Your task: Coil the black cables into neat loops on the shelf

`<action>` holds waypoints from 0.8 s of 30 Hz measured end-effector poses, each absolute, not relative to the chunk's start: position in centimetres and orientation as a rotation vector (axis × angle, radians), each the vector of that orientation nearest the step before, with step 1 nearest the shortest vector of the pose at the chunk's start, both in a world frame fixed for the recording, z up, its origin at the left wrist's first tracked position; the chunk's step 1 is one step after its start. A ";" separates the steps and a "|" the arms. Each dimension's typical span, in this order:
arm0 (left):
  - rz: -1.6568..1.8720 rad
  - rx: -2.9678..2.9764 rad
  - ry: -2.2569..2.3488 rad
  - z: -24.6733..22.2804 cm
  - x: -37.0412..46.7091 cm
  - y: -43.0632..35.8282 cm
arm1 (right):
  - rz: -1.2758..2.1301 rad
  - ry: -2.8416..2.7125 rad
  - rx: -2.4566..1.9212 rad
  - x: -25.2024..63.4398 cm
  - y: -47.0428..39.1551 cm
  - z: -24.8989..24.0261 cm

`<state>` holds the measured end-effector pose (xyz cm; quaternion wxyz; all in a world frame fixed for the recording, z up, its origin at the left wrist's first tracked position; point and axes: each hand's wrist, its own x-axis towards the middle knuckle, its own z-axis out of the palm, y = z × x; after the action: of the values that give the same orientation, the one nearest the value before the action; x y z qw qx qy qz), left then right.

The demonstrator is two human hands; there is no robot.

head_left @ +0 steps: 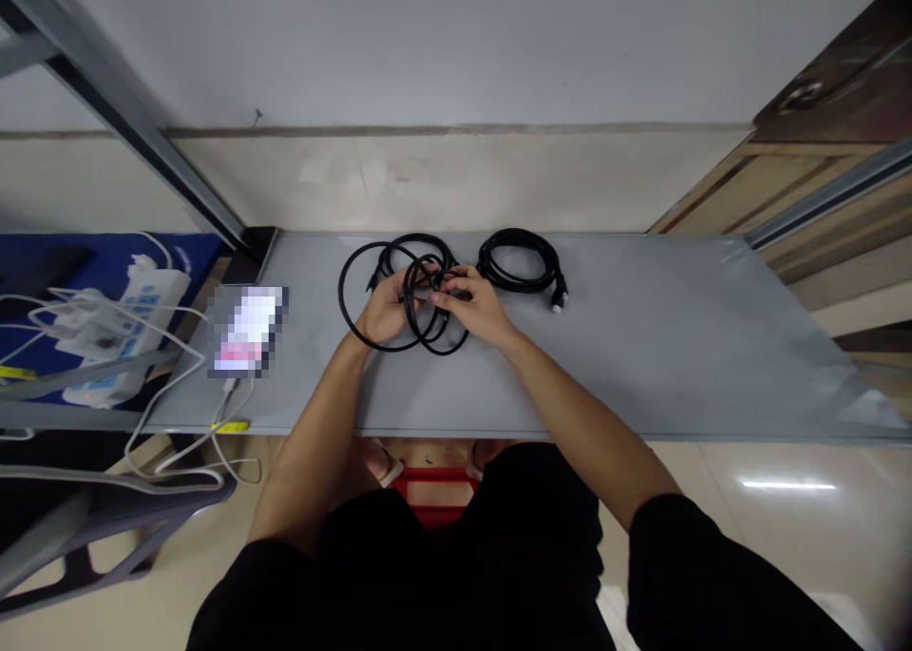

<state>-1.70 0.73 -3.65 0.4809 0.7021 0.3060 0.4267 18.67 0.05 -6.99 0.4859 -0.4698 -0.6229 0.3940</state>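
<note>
Both my hands are on a loosely looped black cable [345, 301] above the grey shelf [641, 347]. My left hand [389, 307] curls around the loops from the left. My right hand [481, 304] pinches at the middle of the loops from the right, its thumb towards my left hand. Just behind my hands lies a second coil of black cable [420, 239], partly hidden by the loops. To the right of my right hand rests a neatly coiled black cable [520, 285] with a pale-tipped plug [558, 301].
At the left of the shelf lies a phone [249, 328], its screen blurred out, with a white charging cable [232, 385]. A white power strip [128, 337] with several plugs sits further left. A wall [463, 176] stands behind; metal posts [142, 109] flank the shelf.
</note>
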 end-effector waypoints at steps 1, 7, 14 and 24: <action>1.030 1.719 0.763 -3.5 -1.7 0.7 | 0.942 -1.522 -1.134 18.7 0.0 -6.9; 1.009 1.725 0.834 -3.0 -1.8 0.4 | 0.894 -1.637 -1.017 19.5 -0.1 -6.3; 0.986 1.713 0.859 -3.5 -1.8 0.2 | 0.917 -1.722 -1.030 19.6 -0.1 -6.2; 0.990 1.793 0.953 -4.2 -1.6 0.1 | 0.878 -1.797 -1.034 19.6 -0.4 -6.1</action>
<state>-1.61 0.10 -4.23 0.4271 0.7178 0.3814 0.3961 19.57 -0.39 -6.11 0.4304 -0.4145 -0.7205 0.3518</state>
